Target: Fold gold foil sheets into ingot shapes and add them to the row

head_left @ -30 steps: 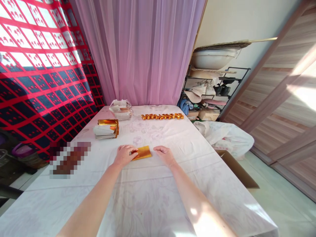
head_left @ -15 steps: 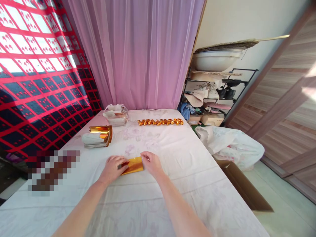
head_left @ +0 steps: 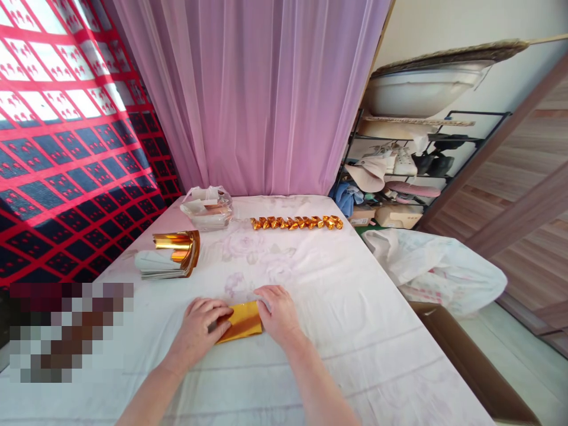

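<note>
A folded sheet of gold foil paper (head_left: 244, 320) lies flat on the cloth-covered surface in front of me. My left hand (head_left: 198, 325) grips its left end, the thumb and fingertips resting on the foil. At the right edge is my right hand (head_left: 279, 313). Its thumb touches or nearly touches the paper, and its fingers stretch out above the corner, apart from the thumb. Farther back lies a row of folded gold foil pieces (head_left: 297, 223). A stack of gold and white paper sheets (head_left: 171, 257), curved over, stands to the left.
A clear plastic bag (head_left: 207, 210) with paper inside sits at the back left. Beyond the right edge of the pale floral cloth (head_left: 355, 331) are an open cardboard box (head_left: 474, 367) and a white plastic bag (head_left: 444, 269). A loaded shelf rack (head_left: 408, 139) stands behind them.
The view has shifted slightly, so things sit lower and wider. My right fingers have spread from a pinch at the paper's upper right corner. My left hand still holds the left end.
</note>
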The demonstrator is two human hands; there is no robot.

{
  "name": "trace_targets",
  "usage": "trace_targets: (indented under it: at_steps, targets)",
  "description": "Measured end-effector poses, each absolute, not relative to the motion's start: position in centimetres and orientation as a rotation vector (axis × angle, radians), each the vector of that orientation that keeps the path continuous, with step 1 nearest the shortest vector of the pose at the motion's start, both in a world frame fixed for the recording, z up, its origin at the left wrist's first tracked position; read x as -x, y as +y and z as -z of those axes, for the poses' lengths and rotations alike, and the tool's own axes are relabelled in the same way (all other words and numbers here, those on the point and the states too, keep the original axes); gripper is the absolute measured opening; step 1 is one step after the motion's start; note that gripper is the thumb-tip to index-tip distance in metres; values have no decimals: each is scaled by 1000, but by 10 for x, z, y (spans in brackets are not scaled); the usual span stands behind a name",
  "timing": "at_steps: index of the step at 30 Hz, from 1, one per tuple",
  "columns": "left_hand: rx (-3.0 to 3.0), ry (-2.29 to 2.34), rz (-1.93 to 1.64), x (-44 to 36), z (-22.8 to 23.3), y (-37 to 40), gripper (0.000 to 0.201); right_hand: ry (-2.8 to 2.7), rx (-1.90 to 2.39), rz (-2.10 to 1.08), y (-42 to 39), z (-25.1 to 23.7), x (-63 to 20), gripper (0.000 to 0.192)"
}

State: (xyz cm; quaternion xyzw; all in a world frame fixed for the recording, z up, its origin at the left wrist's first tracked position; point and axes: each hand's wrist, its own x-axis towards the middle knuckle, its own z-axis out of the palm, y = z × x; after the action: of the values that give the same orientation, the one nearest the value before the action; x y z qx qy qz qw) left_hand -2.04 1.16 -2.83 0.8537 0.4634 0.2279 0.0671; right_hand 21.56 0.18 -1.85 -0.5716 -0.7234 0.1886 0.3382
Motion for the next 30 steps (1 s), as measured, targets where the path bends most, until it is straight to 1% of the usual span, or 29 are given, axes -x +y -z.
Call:
trace_targets:
  at_steps: [5, 19, 21, 24, 26, 30]
  targets:
    - [-2552, 1416, -678, 15, 25, 7, 18, -2028, 1619, -444, 3, 13, -216, 26]
    - [-2513, 1441, -647, 7, 18, -1, 19, -2072, 1646, -493, 3, 17, -212, 7]
    - [-2512, 1438, -640, 7, 18, -1, 19, -2054, 1670, -503, 3, 17, -211, 7]
    - [-2508, 1439, -625, 7, 17, -1, 19, -2016, 1723, -503, 3, 16, -211, 23]
    - [-2508, 1442, -618, 7, 16, -1, 18, -2022, 1736, -512, 4, 14, -211, 28]
    - [-2521, 1433, -609, 7, 15, -1, 18, -2054, 1733, -544, 4, 11, -211, 18]
